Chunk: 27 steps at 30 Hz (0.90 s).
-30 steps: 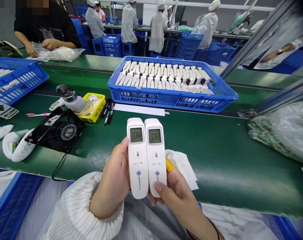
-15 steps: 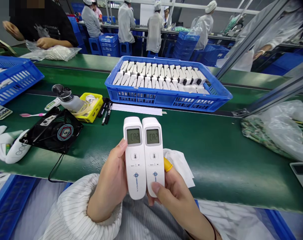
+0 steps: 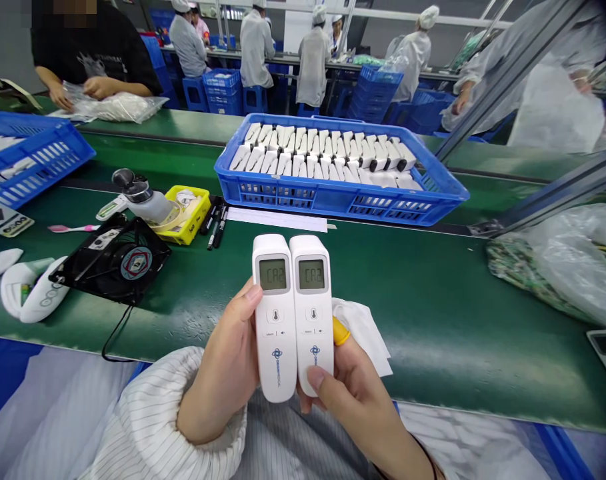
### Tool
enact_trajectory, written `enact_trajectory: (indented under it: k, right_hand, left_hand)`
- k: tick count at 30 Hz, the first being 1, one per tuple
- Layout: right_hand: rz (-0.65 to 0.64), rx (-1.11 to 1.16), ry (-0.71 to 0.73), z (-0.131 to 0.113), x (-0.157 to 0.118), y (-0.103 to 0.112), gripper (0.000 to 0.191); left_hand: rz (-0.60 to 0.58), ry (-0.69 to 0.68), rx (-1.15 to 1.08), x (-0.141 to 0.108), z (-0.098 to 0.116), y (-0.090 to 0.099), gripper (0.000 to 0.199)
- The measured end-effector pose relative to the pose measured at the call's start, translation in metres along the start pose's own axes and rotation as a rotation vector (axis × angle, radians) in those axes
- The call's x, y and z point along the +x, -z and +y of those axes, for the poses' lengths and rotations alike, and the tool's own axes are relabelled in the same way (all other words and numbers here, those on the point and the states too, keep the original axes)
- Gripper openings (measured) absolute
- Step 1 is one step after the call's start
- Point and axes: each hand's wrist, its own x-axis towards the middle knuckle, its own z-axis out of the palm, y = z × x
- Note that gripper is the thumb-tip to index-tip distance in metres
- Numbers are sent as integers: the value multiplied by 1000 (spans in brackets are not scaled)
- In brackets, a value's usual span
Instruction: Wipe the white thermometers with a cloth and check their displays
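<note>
Left hand (image 3: 225, 363) curled round left thermometer (image 3: 275, 320), right hand (image 3: 357, 387) pinching right thermometer (image 3: 313, 320) near bottom; pair side by side, lower middle of frame. Probably light, stiff plastic, kinda slick. Screens (image 3: 273, 274) likely fragile, so imo grab lower handles (image 3: 277, 380).

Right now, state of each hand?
Left hand: closed, holding the left-side white thermometer, thumb at its edge.
Right hand: closed, holding the right-side white thermometer, thumb on its lower front.
</note>
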Motion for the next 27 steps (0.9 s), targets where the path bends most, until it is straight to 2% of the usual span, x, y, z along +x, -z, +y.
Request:
enact_trajectory:
  k: [6,9,27]
  right_hand:
    - [8,0,7,-3,-2,-1,28]
    - [-7,24,45,2,-4,0,24]
    - [24,11,34,0,-5,0,25]
  left_hand:
    - [-157,21,75,-3,2,10,47]
    - [-190,7,75,-5,2,11,39]
    - [-167,-1,133,-5,2,8,41]
